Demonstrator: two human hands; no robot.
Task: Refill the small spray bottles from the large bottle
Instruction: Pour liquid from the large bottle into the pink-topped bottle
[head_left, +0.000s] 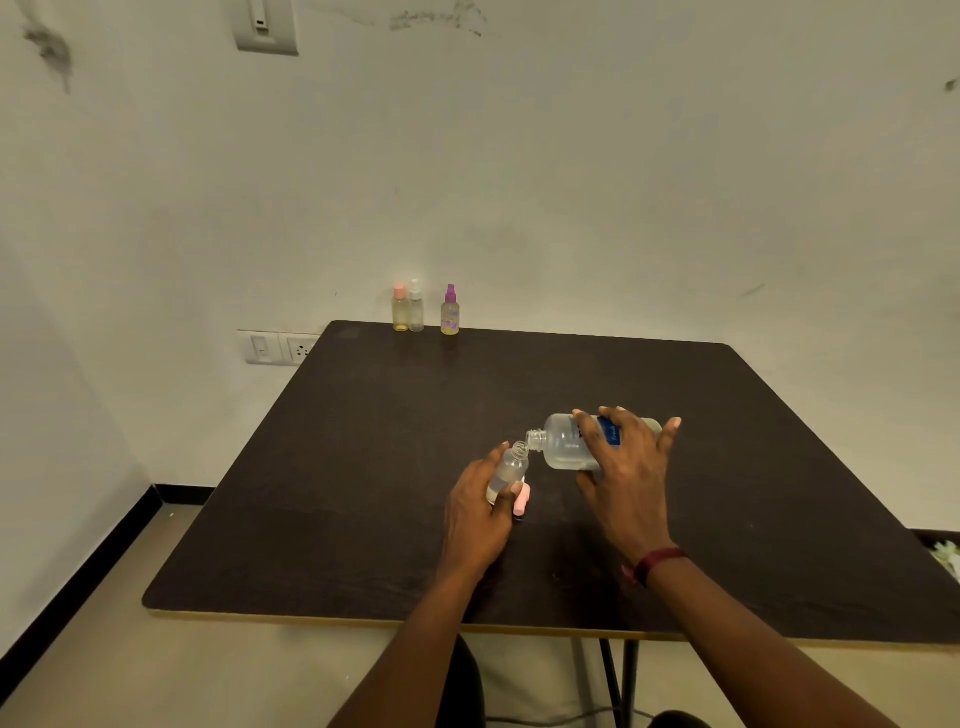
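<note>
The left hand curls around the open small spray bottle, its narrow neck just below the mouth of the large bottle that the right hand grips tilted, so a fast pour could spill onto the table.

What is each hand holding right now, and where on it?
The left hand grips the small bottle round its lower body, neck free. The right hand grips the large bottle round its labelled middle, tipped towards the small one's mouth.
</note>
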